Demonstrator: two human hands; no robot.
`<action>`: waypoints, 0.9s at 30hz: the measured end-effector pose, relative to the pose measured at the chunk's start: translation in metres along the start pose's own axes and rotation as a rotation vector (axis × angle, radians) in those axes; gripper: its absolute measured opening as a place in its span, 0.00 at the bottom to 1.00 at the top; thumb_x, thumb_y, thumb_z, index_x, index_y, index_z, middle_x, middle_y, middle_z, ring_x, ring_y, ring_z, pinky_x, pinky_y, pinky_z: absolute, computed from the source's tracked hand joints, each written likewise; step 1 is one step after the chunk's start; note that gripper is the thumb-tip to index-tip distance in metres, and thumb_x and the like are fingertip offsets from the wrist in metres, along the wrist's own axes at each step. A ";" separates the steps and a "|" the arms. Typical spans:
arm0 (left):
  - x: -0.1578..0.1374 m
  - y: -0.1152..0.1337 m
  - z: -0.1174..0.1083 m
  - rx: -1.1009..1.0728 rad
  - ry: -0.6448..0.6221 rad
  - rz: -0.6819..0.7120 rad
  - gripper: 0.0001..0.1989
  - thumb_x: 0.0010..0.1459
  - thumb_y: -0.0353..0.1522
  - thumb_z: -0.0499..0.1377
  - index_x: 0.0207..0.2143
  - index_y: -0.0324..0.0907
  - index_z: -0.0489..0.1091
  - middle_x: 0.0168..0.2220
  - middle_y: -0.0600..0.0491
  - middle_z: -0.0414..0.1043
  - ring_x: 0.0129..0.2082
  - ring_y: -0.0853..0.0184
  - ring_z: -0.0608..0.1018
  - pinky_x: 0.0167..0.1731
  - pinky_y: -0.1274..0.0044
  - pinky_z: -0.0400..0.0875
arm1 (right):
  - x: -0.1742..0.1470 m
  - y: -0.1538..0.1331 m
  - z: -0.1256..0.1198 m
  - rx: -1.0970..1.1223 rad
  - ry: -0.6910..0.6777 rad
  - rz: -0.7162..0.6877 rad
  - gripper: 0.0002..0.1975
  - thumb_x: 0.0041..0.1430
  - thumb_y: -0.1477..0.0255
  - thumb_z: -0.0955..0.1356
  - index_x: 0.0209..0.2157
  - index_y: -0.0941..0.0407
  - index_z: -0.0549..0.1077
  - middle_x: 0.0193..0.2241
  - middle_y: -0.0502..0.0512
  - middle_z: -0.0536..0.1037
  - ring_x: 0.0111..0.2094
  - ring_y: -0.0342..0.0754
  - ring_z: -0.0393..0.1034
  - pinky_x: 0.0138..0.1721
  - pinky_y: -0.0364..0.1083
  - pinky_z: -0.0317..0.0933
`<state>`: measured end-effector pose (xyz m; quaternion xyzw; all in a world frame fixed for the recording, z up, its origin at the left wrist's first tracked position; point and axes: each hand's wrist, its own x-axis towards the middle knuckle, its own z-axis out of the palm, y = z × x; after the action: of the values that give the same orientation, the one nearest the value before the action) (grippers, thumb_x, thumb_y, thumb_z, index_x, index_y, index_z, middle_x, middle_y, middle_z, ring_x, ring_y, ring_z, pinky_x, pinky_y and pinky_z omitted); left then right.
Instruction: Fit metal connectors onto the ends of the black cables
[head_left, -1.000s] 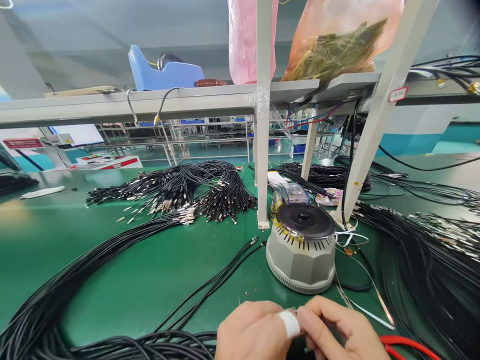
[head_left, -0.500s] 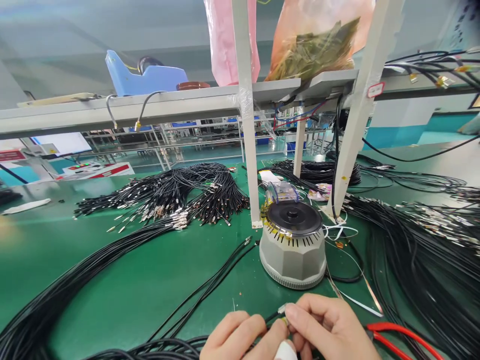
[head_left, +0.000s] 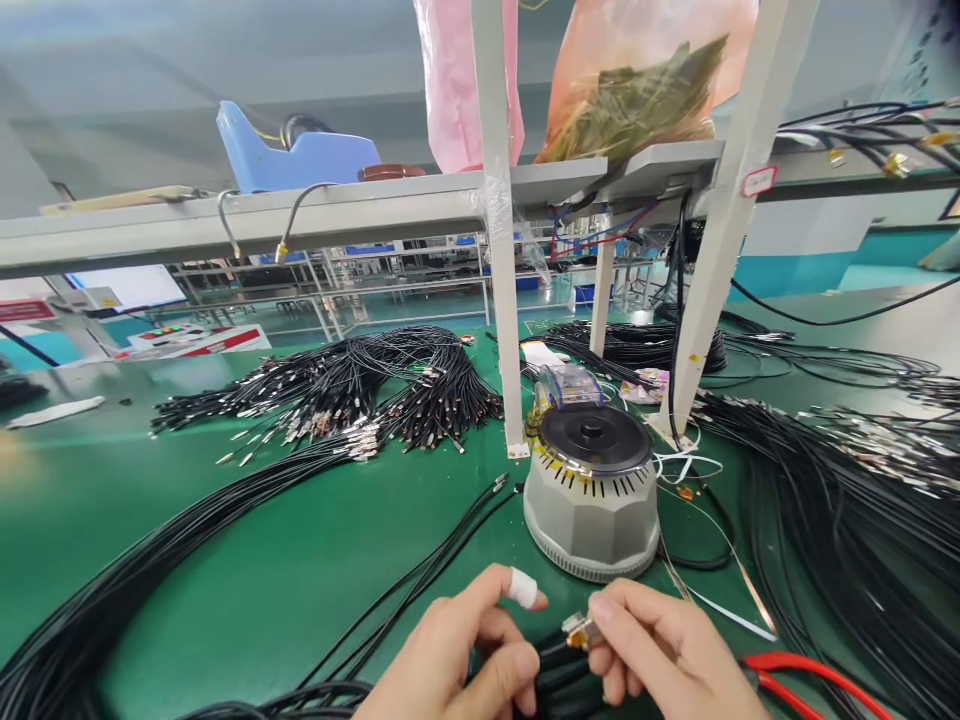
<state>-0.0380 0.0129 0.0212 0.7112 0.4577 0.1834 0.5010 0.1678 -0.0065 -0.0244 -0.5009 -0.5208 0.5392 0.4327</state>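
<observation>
My right hand (head_left: 660, 645) pinches the metal connector (head_left: 576, 630) of a black cable between thumb and fingers; a strip of amber tape shows around the connector. My left hand (head_left: 457, 645) has its thumb and lower fingers closed on the black cable (head_left: 553, 648) just behind that connector. Its index finger, wrapped in white tape near the tip, is raised off the cable. Beyond both hands stands a grey, faceted tape dispenser (head_left: 592, 500) with a black round top. Red-handled pliers (head_left: 814, 675) lie beside my right hand, partly cut off by the frame.
Black cable bundles lie at the left (head_left: 187, 530) and right (head_left: 825, 540) of the green table (head_left: 300, 560). A few loose cables (head_left: 427, 570) run toward the dispenser. White shelf posts (head_left: 499, 250) rise behind it, carrying a shelf with a blue bin (head_left: 307, 160) and plastic bags (head_left: 645, 90).
The left index finger has lifted off the connector, bringing its white tape into view, and the left hand has opened somewhat. The connector and its amber tape are now more exposed.
</observation>
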 end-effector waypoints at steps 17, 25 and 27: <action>-0.002 0.006 -0.009 0.078 -0.058 -0.071 0.08 0.61 0.32 0.55 0.43 0.41 0.65 0.31 0.56 0.76 0.32 0.68 0.73 0.35 0.79 0.66 | -0.004 -0.009 -0.013 -0.151 -0.174 -0.006 0.09 0.56 0.70 0.68 0.38 0.59 0.69 0.28 0.54 0.77 0.31 0.47 0.76 0.34 0.42 0.68; 0.009 0.003 0.011 -0.066 -0.105 0.078 0.08 0.64 0.36 0.54 0.41 0.39 0.65 0.33 0.49 0.77 0.30 0.69 0.75 0.30 0.81 0.68 | -0.003 -0.009 -0.018 0.056 -0.322 0.062 0.16 0.61 0.65 0.68 0.46 0.60 0.71 0.37 0.61 0.80 0.39 0.49 0.75 0.40 0.45 0.67; 0.013 -0.002 0.015 -0.073 -0.092 0.135 0.10 0.64 0.37 0.54 0.43 0.39 0.64 0.32 0.48 0.77 0.27 0.71 0.73 0.27 0.82 0.67 | -0.004 -0.010 -0.020 -0.037 -0.316 0.052 0.14 0.63 0.63 0.66 0.41 0.60 0.74 0.34 0.60 0.80 0.37 0.49 0.74 0.38 0.44 0.65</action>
<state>-0.0212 0.0156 0.0107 0.7296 0.3781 0.2004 0.5335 0.1879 -0.0071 -0.0134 -0.4310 -0.5790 0.6125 0.3223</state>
